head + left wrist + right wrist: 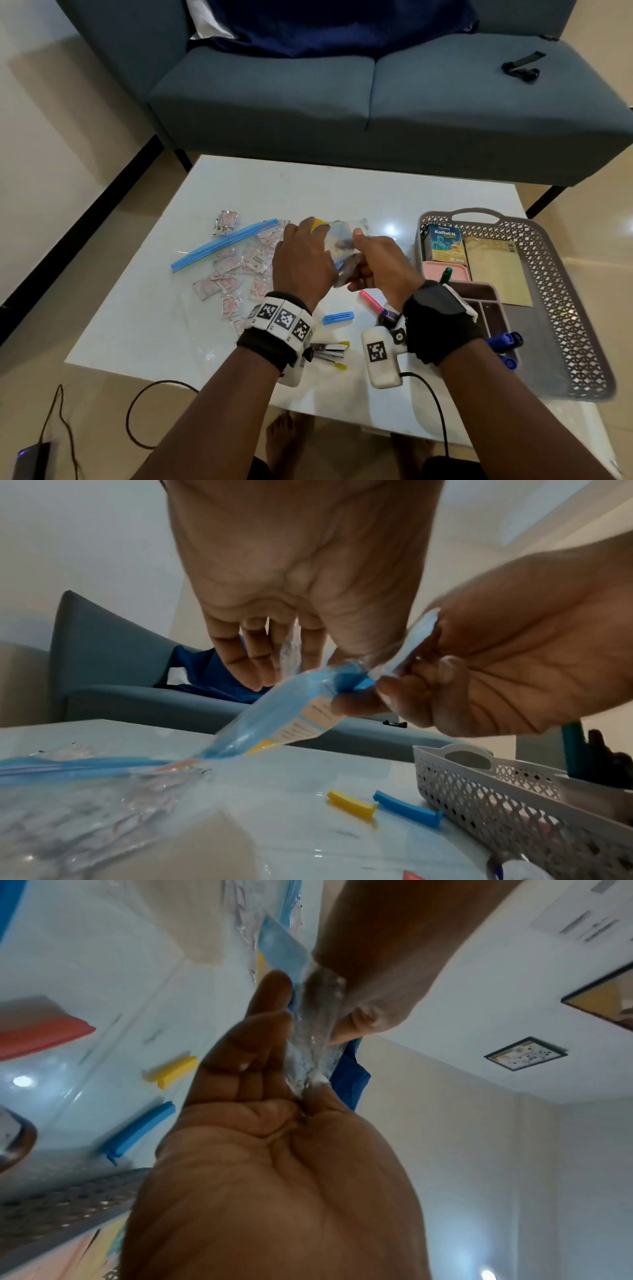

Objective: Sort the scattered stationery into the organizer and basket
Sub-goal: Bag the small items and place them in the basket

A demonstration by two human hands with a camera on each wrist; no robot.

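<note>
While both hands meet above the middle of the bench, each view shows this:

Head view, hands: the left hand [303,255] and the right hand [380,262] hold one clear plastic packet [346,240] between them, lifted off the white bench [154,325].
Head view, left of the hands: a zip bag with a blue seal strip [222,244] lies flat, with many small white-and-red sachets [227,281] spread in and around it.
Head view, near edge: a blue clip [337,318], a pink marker [370,301] and a stapler [329,351] lie on the bench, apart from one another.
Head view, right: a grey lattice basket [561,308] holds a medicine box [445,243], a pink lidded box [442,270] and a brown organizer [479,301] with pens standing in it.

Left wrist view, grip: the left hand's fingers [253,658] curl onto the packet; the right hand pinches its crumpled blue end with thumb and fingertips.
Left wrist view, bench: a yellow clip [351,803] lies just beside the blue clip, near the basket wall.

Right wrist view, grip: the right hand's fingers [260,1031] and thumb press the clear film between them, and the left hand grips the same film just above.
Right wrist view, bench: the yellow and blue clips lie near each other beside the basket rim.
</note>
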